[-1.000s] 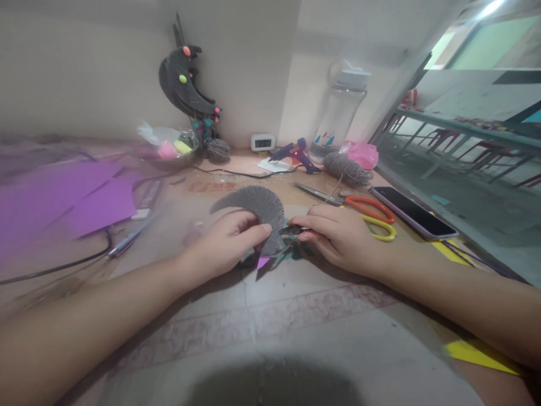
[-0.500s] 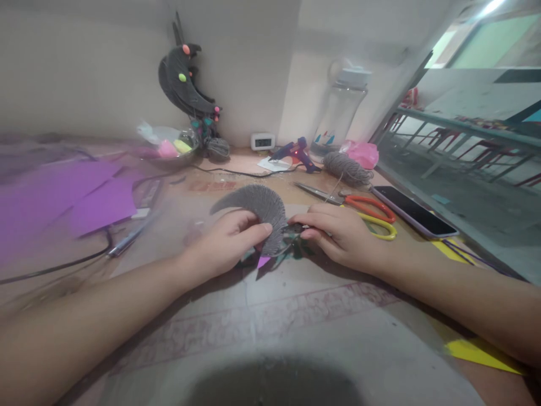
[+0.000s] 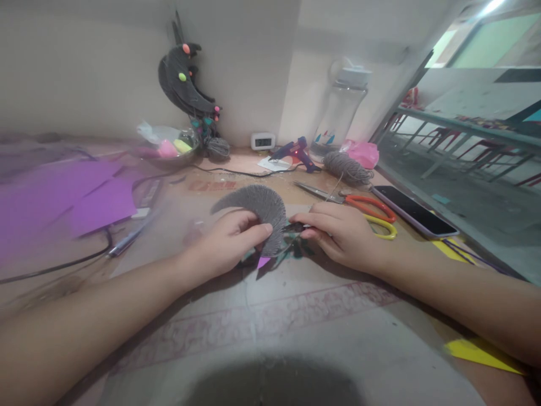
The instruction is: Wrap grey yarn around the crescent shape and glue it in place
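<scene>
My left hand [image 3: 236, 239] grips a crescent shape wrapped in grey yarn [image 3: 264, 206], thumb in front and fingers behind. A small purple tip [image 3: 264, 262] sticks out at the crescent's lower end. Just right of it, my right hand [image 3: 338, 234] is closed in a pinch, thumb against index finger, on a strand of grey yarn [image 3: 291, 245] that runs toward the crescent. The fingertips partly hide what they pinch. Behind the right hand lie scissors [image 3: 369, 207] with orange and yellow handles, and a skein of grey yarn [image 3: 346, 168].
Along the wall stand a glue gun [image 3: 296, 153], a small digital clock [image 3: 262, 141], a clear bottle [image 3: 340, 113] and a bowl [image 3: 169, 160]. A decorated dark crescent [image 3: 181, 84] hangs at left. Purple sheets [image 3: 101, 203] lie left, a phone [image 3: 412, 211] right.
Hardly anything differs. The right hand's fingers and the strand by them have shifted very slightly; the left hand and the crescent stay in place.
</scene>
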The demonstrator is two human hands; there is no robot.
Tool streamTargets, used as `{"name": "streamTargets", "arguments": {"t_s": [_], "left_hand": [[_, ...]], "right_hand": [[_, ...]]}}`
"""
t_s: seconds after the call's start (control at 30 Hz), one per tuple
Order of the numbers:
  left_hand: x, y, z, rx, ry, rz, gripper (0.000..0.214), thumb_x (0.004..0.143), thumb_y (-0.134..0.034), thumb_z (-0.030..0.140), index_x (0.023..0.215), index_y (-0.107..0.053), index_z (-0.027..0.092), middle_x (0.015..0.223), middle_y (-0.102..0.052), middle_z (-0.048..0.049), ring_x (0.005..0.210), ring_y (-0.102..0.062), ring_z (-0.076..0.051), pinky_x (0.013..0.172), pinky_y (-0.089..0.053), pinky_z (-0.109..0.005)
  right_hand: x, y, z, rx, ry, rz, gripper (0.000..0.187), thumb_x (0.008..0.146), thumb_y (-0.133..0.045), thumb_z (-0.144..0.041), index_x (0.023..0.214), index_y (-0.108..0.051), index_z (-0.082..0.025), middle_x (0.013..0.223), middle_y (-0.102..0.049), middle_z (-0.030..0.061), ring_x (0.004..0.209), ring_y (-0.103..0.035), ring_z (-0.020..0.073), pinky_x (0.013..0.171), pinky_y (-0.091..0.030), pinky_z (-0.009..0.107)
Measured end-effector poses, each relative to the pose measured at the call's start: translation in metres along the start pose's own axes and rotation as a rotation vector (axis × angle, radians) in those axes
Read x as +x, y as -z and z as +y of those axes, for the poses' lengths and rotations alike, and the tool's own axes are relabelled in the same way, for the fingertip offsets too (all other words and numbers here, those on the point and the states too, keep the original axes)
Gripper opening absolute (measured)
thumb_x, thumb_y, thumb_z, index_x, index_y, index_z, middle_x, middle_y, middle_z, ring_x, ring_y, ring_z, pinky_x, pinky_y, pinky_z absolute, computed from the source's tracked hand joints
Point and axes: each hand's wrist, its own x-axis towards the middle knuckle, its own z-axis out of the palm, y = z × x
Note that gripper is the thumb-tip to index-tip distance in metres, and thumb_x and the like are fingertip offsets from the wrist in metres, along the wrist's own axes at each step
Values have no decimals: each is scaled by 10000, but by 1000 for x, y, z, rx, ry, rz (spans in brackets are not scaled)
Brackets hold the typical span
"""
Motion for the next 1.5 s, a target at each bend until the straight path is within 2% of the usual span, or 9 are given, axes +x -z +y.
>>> {"name": "streamTargets", "arguments": {"t_s": [0.37, 0.73, 1.03, 1.5], "left_hand": [[-1, 0, 1, 19, -4, -1, 342, 845, -521, 402, 581, -540, 186, 580, -526, 34, 549, -496, -125, 523, -369, -237], [-2, 1, 1, 22, 17, -21, 363, 851, -523, 429, 581, -535, 187, 577, -523, 28, 526, -481, -120, 474, -332, -239], [1, -1, -1, 12, -1, 11, 350, 855, -505, 415, 596, -561, 185, 585, -557, 19, 559, -527, -140, 504, -374, -242], [-1, 2, 4, 141, -35, 75, 398, 877, -498, 434, 570, -546, 186, 566, -529, 33, 544, -479, -134, 551, -356, -259]], "right_hand": [[1, 1, -1, -22, 39, 20, 285, 988, -457, -297, 1089, -649, -112, 763, -610, 57, 658, -539, 152, 595, -404, 259], [0, -1, 0, 17, 13, -1, 275, 990, -463, -320, 1076, -659, -147, 763, -631, 44, 659, -561, 136, 594, -404, 240], [-1, 3, -2, 14, -35, 12, 317, 1004, -412, -345, 1100, -647, -156, 794, -627, 45, 687, -550, 144, 624, -396, 249], [-1, 1, -3, -30, 28, 16, 324, 1001, -425, -370, 1112, -638, -151, 775, -612, 41, 654, -537, 138, 579, -372, 249]]}}
